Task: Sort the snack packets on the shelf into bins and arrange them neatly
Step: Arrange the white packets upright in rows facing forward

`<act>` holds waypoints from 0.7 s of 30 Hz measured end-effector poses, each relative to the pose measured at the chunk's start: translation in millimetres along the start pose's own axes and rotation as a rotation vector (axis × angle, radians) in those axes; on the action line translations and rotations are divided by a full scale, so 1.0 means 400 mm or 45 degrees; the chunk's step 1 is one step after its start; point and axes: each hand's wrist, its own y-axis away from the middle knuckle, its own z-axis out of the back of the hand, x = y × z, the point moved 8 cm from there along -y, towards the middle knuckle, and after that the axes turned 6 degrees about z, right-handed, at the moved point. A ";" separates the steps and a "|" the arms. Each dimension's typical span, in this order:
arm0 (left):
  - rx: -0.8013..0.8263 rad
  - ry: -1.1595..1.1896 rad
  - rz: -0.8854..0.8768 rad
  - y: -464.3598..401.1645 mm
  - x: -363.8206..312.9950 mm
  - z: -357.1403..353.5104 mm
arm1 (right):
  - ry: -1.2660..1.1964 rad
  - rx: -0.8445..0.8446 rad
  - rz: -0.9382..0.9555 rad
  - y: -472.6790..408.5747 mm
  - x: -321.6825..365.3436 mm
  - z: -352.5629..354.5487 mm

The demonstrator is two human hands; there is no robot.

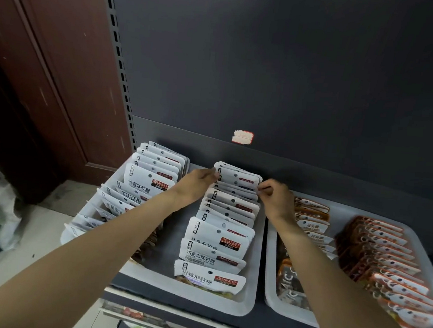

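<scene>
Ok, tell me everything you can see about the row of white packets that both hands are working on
The row of white packets stands on edge, overlapping front to back, along the right side of the left white bin. Each has a punched hang hole, black Chinese print and a red-black brand label. The left hand and right hand pinch the rearmost packets' two sides, near the dark shelf back.

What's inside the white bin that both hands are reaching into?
The left white bin holds two rows of upright white snack packets. The left hand and right hand grip the rearmost ones. The arms hide the bin floor and some packets.
</scene>
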 end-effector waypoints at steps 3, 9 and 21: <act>0.039 0.098 0.000 0.005 -0.004 -0.008 | 0.003 -0.054 -0.008 -0.004 -0.006 -0.007; 0.052 0.074 0.023 0.001 -0.005 -0.015 | -0.051 -0.053 0.003 -0.009 -0.001 -0.009; -0.008 0.235 -0.034 0.006 -0.008 0.002 | -0.173 -0.218 0.091 -0.021 0.010 0.035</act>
